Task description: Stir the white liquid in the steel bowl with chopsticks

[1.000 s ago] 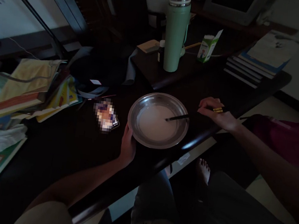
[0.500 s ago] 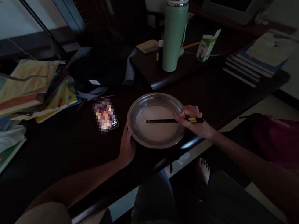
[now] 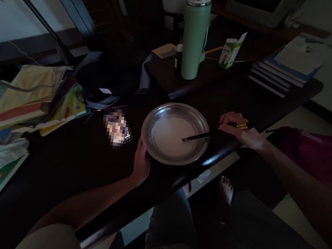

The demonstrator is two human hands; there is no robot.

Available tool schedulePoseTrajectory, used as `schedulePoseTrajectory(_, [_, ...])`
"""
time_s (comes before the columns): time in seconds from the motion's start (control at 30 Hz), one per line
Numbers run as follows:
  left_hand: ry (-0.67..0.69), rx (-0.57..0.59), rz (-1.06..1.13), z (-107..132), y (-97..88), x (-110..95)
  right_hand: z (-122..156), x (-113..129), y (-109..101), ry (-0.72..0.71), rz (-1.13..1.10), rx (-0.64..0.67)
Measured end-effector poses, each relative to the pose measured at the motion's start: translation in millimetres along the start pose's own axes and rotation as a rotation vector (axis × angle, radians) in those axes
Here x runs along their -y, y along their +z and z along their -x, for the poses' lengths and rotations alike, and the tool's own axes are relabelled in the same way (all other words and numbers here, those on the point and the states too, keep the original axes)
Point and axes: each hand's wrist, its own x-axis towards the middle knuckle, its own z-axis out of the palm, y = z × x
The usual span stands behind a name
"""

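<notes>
A round metal bowl [image 3: 172, 158] with pale, milky liquid [image 3: 171, 131] inside stands near the front edge of the dark table. At its left side, my left hand [image 3: 142, 162] grips the rim, and its fingers are partly hidden by the bowl. My right hand [image 3: 235, 126], to the right of the bowl, is closed around black chopsticks [image 3: 198, 137] with gold bands. Their tips reach over the rim and touch the liquid right of its middle. Whether it is one stick or a pair pressed together is hard to see.
Left of the bowl lies a lit phone [image 3: 117, 128]. Behind it stand a tall green thermos [image 3: 193, 42], a small dark bottle [image 3: 178, 56] and a green-white box [image 3: 230, 53]. Books [image 3: 278, 70] are stacked at the right, more books and papers [image 3: 31, 89] at the left.
My right hand has moved right, away from over the bowl, drawing the chopstick tips from the liquid's left part to right of its middle. My left hand and the bowl stay put.
</notes>
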Motion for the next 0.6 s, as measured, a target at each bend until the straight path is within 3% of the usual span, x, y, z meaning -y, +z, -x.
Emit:
schedulePoseTrajectory(0.1, [0.013, 0.001, 0.012, 0, 1.0, -1, 7, 7, 9, -0.05, -0.028, 0.071])
schedulePoseTrajectory(0.27, [0.015, 0.008, 0.004, -1, 1.8, -1, 11, 22, 42, -0.047, 0.003, 0.124])
schedulePoseTrajectory(0.43, [-0.003, 0.005, 0.003, -2, 1.0, 0, 0, 20, 63, -0.001, 0.056, 0.033])
schedulePoseTrajectory(0.6, [-0.006, 0.007, -0.008, -1, 1.0, 0, -11, 5, 51, 0.03, 0.09, -0.144])
